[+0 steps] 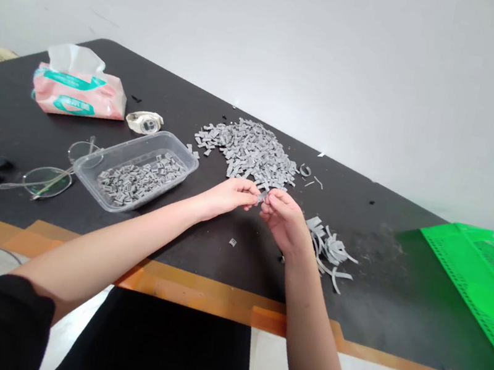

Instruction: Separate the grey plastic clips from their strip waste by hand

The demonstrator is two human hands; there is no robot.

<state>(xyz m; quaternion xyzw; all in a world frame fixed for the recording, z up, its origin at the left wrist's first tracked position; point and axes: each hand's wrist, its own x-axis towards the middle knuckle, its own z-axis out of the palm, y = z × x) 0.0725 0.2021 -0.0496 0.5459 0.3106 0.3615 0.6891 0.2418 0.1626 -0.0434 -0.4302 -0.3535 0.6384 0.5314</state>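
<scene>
Between the fingertips of both hands is a small grey piece (262,197), partly covered by the fingers. My left hand (232,198) pinches its left side, and my right hand (285,217) pinches it from the right. Just beyond the hands lies a heap of short grey strip pieces (256,152). A clear plastic tub (84,175) to the left contains many small grey buckle-like parts (139,180). One similar loose part (232,242) rests on the black table in front of my hands. Curled, longer grey strips (333,249) lie beside my right wrist.
On the left are a tissue pack (80,97), a white watch (145,123) and eyeglasses (48,183). A bright green perforated tray (478,265) occupies the right side. Orange-brown tape (193,289) runs along the table's front edge; a white wall (297,43) stands behind.
</scene>
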